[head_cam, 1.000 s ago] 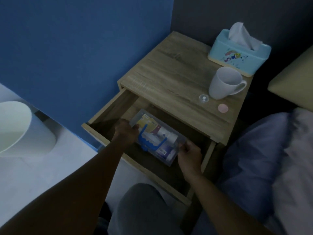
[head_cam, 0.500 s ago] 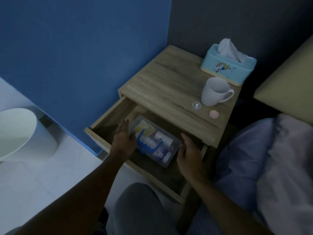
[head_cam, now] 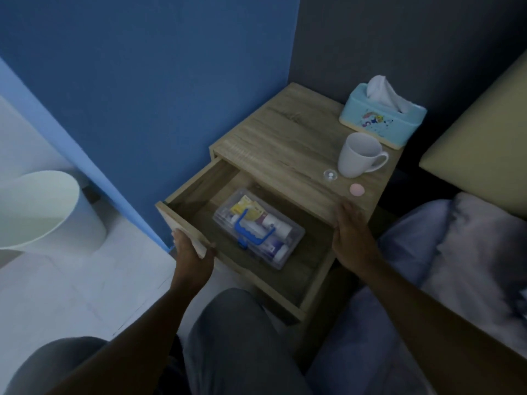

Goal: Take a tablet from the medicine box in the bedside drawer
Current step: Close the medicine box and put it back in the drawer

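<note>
Clear plastic, with a blue carrying handle on its lid, the medicine box (head_cam: 259,227) lies flat on the floor of the open drawer (head_cam: 288,297), its long axis running diagonally from far left to near right. It sits between the two hands, touching neither. The left hand (head_cam: 191,252) is curled over the drawer's front panel at the left corner, fingers wrapped on the wood. The right hand (head_cam: 350,229) lies flat and open against the front edge of the bedside table (head_cam: 273,143), holding nothing. Both look about equally near the box, the left perhaps a little closer to the handle. Bottles and a yellow packet show through the lid, but in this dim light no brand or writing is legible.
</note>
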Available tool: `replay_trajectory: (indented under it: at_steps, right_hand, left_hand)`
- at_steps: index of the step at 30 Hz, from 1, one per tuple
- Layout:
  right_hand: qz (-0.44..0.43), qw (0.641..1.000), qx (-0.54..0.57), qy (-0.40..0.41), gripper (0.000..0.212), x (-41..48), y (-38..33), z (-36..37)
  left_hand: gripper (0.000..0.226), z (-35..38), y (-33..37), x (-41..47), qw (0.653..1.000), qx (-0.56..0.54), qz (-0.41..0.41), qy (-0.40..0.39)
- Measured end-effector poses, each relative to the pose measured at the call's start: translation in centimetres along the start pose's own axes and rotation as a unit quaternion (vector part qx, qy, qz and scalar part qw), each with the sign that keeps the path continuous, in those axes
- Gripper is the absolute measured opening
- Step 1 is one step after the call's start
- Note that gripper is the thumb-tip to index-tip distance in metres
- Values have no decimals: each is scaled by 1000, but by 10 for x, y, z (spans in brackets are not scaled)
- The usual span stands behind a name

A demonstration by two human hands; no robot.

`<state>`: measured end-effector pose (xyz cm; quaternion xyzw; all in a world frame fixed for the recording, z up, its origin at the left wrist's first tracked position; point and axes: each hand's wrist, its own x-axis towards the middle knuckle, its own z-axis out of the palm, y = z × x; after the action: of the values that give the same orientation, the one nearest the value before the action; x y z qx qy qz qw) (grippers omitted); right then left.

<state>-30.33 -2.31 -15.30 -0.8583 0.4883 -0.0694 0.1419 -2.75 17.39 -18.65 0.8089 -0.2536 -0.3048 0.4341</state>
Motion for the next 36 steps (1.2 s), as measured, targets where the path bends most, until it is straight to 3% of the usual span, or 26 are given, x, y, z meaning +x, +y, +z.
replay_trajectory:
  at_steps: [4, 8, 20, 36]
  right_hand:
    - [-39, 997, -50, -38, 66, -1, 21, 4]
    - [-45, 998, -30, -14, 71, -4, 22, 10]
    - [-9, 1000, 11, 28, 55, 0, 26, 26]
    - [-7, 993, -1, 120, 52, -1, 19, 39]
  left_hand:
    - [83, 13, -11, -2, 996, -59, -46, -47]
    - [76, 19, -16, 9, 990, -101, -68, -70]
    - [77, 74, 19, 59, 985, -145, -44, -84]
    - [93, 143, 58, 124, 979, -178, -19, -94]
